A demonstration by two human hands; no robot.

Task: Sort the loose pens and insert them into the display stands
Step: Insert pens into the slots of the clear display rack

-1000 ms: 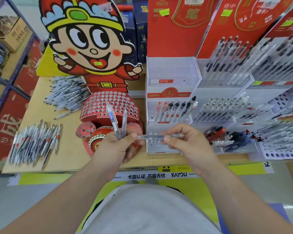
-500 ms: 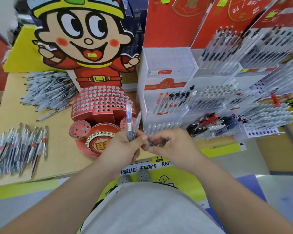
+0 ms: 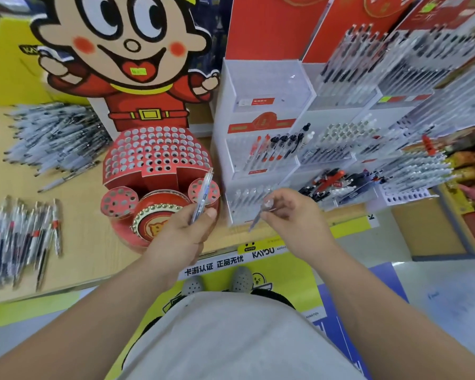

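**Both hands hold pens in front of the stands**

Head view: your left hand (image 3: 181, 234) is closed around a small bunch of clear pens (image 3: 202, 194), thumb pressed across the barrels, with the pens pointing up and away over the near right edge of the red perforated stand (image 3: 155, 154). How many pens are in that bunch you cannot tell; the blur merges them. Your right hand (image 3: 291, 218) is apart from the left and pinches a single pen (image 3: 258, 216) between thumb and fingertips, its tip slanting down and to the left, above the near edge of the counter (image 3: 80, 242).

The red stand sits on the counter just beyond your left hand, its holes unfilled as far as you can see, with a cartoon figure cutout (image 3: 126, 50) rising behind it. Just right of it stands the white tiered display (image 3: 261, 138), whose middle tier carries a short row of red and black pens, and whose near tier, right beyond your right hand, holds a row of clear ones. Further right more racks (image 3: 412, 111) are packed with pens.

Loose pens lie in two heaps at the left: a far pile (image 3: 55, 135) beside the cutout and a near pile (image 3: 19, 237) by the counter's left edge, both blurred
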